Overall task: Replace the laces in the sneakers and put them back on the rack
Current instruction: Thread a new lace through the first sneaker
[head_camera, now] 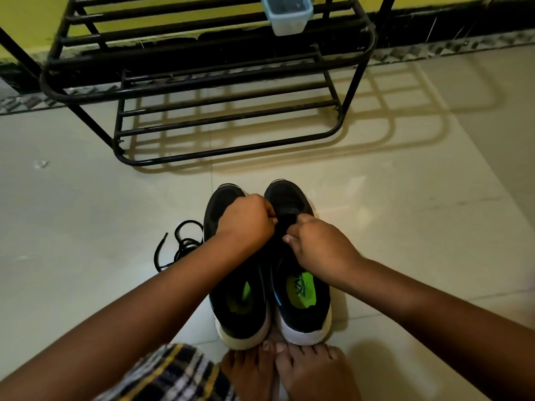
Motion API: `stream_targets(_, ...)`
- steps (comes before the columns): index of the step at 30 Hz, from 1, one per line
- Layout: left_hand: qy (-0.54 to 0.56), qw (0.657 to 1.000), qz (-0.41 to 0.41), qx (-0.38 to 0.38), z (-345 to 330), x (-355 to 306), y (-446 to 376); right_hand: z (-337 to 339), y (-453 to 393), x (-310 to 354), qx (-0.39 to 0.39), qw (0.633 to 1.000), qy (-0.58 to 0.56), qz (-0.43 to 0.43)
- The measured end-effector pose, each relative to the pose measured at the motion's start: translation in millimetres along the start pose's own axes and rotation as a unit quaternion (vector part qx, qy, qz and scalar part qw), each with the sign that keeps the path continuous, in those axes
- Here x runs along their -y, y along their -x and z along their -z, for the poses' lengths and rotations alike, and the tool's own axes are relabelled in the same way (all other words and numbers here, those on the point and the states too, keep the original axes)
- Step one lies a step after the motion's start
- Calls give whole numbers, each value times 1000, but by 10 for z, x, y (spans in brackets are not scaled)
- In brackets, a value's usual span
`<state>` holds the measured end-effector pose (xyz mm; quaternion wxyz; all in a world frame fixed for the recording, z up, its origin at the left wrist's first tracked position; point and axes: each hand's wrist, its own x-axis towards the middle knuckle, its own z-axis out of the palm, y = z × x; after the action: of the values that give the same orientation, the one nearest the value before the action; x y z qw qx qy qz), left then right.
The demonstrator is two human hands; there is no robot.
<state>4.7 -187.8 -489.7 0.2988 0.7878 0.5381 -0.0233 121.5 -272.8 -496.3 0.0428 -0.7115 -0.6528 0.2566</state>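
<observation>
Sneakers (301, 308): black, white soles, green insoles; left hand (246, 221), right hand (321, 244) pinching right shoe's lacing.

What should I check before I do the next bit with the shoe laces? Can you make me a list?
1. Both sneakers side by side on the floor: ok, the left sneaker sits beside the right sneaker.
2. Hands on the right sneaker's lacing area: ok, the left hand and right hand are both curled there.
3. Lace actually held: cannot tell, the fingers hide it.
4. Loose black lace within reach: ok, it lies on the floor left of the sneakers.
5. Room on the rack: ok, the lowest shelf shows bare bars.
6. Left sneaker laced: cannot tell, the arm covers it.
</observation>
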Motion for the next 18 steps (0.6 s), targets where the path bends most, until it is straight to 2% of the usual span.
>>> stream_targets(5,49,999,-3,6,125,5,-3,-2,16,-13,-7,1000,-2,6)
stream_targets(8,100,991,-35,-84,238,-1,16,-3,17,-17,-4,1000,-3,9)
stream_targets(10,122,985,-37,-117,270,19,31,0,18,-22,-1,1000,-9,8)
stream_targets(15,171,985,10,-28,124,137,43,-7,20,-24,-2,1000,-17,9)
stream_targets(18,155,988,-2,-25,51,181,67,-16,10,-30,-1,1000,-19,9)
